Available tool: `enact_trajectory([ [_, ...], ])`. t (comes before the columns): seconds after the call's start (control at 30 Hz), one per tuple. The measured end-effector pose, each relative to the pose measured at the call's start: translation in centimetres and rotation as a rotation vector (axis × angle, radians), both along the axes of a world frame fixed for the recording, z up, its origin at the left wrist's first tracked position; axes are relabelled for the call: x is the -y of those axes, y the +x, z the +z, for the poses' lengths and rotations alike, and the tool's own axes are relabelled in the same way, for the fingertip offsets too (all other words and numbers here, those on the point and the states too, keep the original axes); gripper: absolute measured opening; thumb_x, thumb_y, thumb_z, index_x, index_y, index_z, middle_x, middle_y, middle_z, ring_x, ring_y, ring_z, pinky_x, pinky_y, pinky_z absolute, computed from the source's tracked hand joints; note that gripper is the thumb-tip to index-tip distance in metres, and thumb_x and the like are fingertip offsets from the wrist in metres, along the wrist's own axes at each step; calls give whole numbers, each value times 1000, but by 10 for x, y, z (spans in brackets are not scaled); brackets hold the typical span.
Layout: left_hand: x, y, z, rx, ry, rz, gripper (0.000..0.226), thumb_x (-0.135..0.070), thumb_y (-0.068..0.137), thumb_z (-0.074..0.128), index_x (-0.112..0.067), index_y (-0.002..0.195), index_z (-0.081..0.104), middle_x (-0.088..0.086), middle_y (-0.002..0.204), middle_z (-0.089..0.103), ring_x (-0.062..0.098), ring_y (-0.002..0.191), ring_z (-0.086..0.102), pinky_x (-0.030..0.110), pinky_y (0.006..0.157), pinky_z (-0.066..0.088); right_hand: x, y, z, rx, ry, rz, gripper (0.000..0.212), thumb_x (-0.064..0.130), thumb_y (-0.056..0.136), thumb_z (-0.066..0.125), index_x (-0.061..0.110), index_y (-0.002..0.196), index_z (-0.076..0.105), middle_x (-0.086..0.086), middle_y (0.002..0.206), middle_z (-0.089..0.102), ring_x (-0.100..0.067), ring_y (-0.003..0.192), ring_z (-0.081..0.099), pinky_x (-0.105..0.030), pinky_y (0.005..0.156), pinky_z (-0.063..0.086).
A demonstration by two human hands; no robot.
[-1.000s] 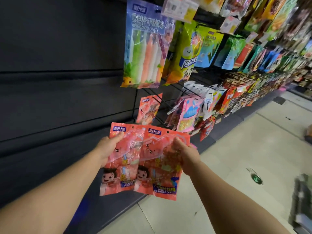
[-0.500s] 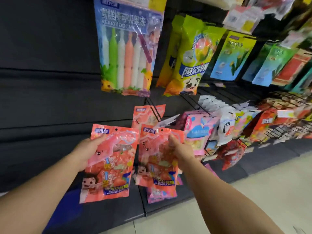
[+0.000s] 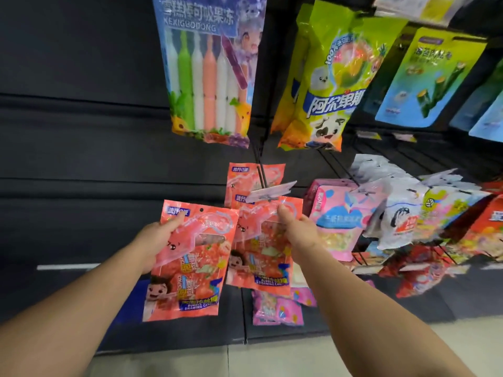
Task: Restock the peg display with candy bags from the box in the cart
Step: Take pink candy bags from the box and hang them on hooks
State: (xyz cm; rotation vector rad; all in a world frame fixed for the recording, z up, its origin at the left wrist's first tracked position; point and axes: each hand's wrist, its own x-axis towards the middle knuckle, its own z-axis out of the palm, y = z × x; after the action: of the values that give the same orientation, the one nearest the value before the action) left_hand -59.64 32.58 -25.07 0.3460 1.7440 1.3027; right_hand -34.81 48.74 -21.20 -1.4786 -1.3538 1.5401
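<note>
My left hand [image 3: 155, 242] grips one red-pink candy bag [image 3: 190, 265] by its left edge, thumb on the front near the top. My right hand [image 3: 298, 232] holds a second matching candy bag [image 3: 258, 257] at its upper right corner, thumb on the front. That bag's top sits just below the white price tag [image 3: 272, 192] at the tip of a black peg [image 3: 261, 174]. One more bag of the same kind [image 3: 245, 183] hangs on that peg behind the tag. The box and cart are out of view.
A blue jelly-stick bag [image 3: 209, 69] and a yellow-green lollipop bag [image 3: 334, 77] hang above. Pink bags [image 3: 337, 216] and white bags [image 3: 408, 213] crowd pegs to the right. Pink packets [image 3: 277, 308] hang below. A dark panel wall [image 3: 81, 131] spans the left; pale floor [image 3: 245, 363] lies underneath.
Both hands have carried the two candy bags up and closer to the display. The right bag now sits just under the peg's price tag.
</note>
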Motion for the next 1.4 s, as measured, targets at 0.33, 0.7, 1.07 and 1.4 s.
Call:
enact_trajectory([
  [0.33,-3,15,2,-21,-34,-8,66,-65,72,73,-9,107,70,15,104,75,34,100,71,52,100,51,-9,0,-7,-44,-3,13,31,50,84,72,21,89,62,-3,95,71,-24,93,67,-43,88,54],
  [0.7,-5,25,4,-44,-85,-83,66,-66,77,68,-11,114,69,12,102,77,33,102,71,55,102,49,-13,-7,1,15,-2,-14,33,55,85,67,23,88,57,0,96,67,-24,96,64,-44,91,52],
  [1.07,-22,46,16,-87,-53,-129,52,-64,84,63,-15,98,75,9,97,78,32,99,72,54,101,50,-19,-15,0,30,-49,-201,67,49,86,70,7,135,51,-14,128,59,-29,106,55,-38,87,45],
  [1.4,-78,86,31,-87,68,-170,37,-56,90,63,-21,95,73,7,105,76,26,102,70,42,99,53,-12,1,2,-215,-120,130,12,24,92,70,12,94,68,-5,86,75,-19,65,72,-23,48,52],
])
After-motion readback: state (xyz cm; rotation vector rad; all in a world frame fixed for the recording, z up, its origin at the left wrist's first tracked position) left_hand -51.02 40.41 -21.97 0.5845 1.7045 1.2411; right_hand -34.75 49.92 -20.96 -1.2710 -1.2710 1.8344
